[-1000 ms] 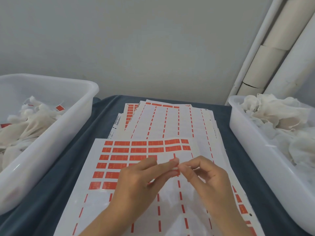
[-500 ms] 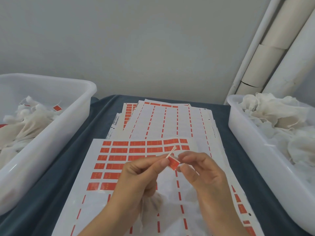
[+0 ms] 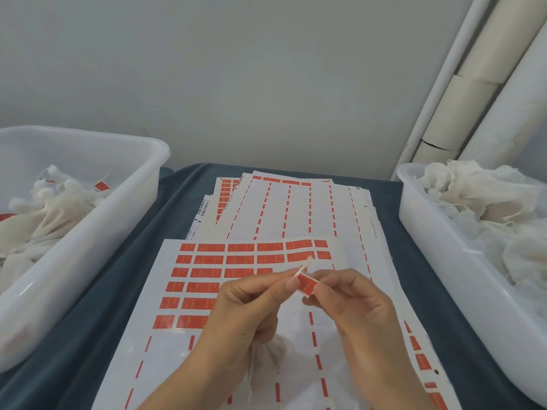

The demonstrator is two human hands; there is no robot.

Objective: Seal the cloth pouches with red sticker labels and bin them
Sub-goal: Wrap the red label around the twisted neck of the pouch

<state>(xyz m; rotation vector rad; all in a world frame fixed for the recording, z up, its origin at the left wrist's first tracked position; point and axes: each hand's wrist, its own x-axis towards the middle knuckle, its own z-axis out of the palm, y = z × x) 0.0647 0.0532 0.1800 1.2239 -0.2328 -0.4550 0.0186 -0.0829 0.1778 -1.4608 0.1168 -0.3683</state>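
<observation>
Sticker (image 3: 307, 286), red, folded around pouch drawstring (image 3: 305, 265); string's long axis rising up-right from the pinch. Pinched by left hand (image 3: 245, 318) fingertips from the left, right hand (image 3: 352, 306) fingertips from the right, both equally near. Pouch (image 3: 269, 355) hanging beneath left palm, above label sheet (image 3: 207, 273). Versus half a second back: nearly unchanged. Sealed-pouch bin (image 3: 88, 220) at left.

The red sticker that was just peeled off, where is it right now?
In the head view the red sticker sits low and just right of centre, pinched between the left hand and right hand, raised above the sticker sheet.
</observation>
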